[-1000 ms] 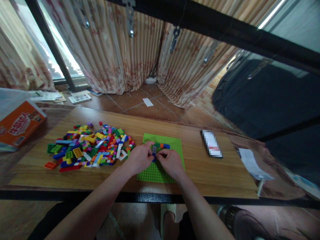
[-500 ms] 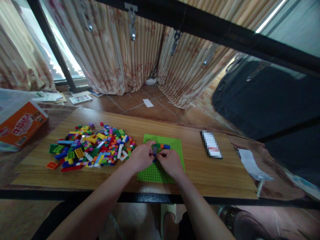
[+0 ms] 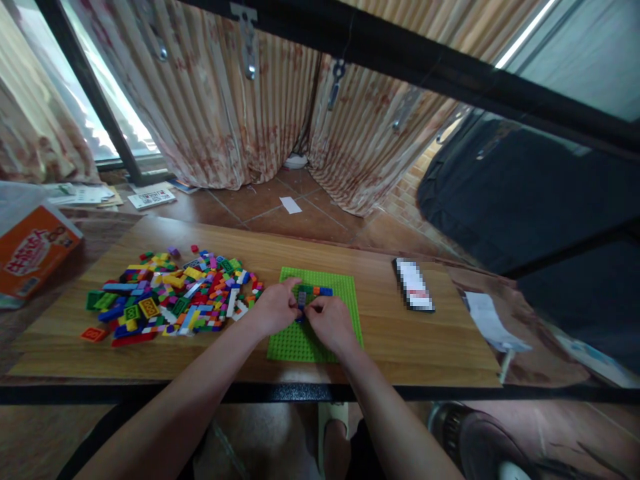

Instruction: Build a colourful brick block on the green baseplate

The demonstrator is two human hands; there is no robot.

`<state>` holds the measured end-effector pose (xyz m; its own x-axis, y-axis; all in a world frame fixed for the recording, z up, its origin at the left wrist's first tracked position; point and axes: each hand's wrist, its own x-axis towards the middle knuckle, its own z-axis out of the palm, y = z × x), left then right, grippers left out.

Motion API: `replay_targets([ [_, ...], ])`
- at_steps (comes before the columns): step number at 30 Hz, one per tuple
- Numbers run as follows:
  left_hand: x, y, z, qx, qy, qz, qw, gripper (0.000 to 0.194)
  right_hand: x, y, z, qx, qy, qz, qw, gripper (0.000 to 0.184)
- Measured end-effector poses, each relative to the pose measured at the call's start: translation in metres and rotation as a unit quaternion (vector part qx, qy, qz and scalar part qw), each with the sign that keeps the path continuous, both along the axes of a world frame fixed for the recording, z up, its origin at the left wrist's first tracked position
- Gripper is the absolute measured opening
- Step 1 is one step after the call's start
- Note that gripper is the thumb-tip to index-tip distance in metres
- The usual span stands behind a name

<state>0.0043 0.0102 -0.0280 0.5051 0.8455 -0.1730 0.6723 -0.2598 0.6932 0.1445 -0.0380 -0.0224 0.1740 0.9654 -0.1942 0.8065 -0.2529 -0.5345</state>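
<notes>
At the center of the frame, the left hand [image 3: 277,309] and the right hand [image 3: 330,323] meet over a green studded baseplate [image 3: 300,348] on the wood-grain desk [image 3: 395,353]. Between their fingertips stands a gray toy brick [image 3: 301,299], near the middle of the plate, with a dark blue piece partly hidden at its lower end. The left hand's index finger reaches toward the upper end of the gray brick, while the right hand's thumb and fingers are bent together at its right side; whether either grip is closed on a brick, I cannot tell. Just above the right hand runs a row of green, orange and blue bricks [image 3: 317,291]. A loose brick pile [image 3: 175,293] spreads at center left, and a smartphone [image 3: 414,285] lies at center right.
</notes>
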Motion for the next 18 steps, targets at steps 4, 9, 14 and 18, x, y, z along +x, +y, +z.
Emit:
replay_targets([
  [4,-0.003,-0.002,-0.002,0.004,-0.017,-0.011,1.0,0.069,0.004,0.0,-0.001,0.004,0.015,0.017,1.0,0.02],
  [9,-0.014,-0.002,-0.009,-0.037,-0.109,-0.045,0.992,0.068,0.012,-0.001,0.001,0.012,0.042,0.043,0.998,0.02],
  [14,-0.02,0.001,-0.016,-0.061,-0.149,-0.056,0.985,0.07,0.019,-0.002,0.009,-0.016,0.071,0.088,0.993,0.016],
  [18,-0.018,0.001,-0.019,-0.067,-0.145,-0.056,0.986,0.07,0.022,-0.002,0.012,-0.033,0.093,0.11,0.989,0.016],
])
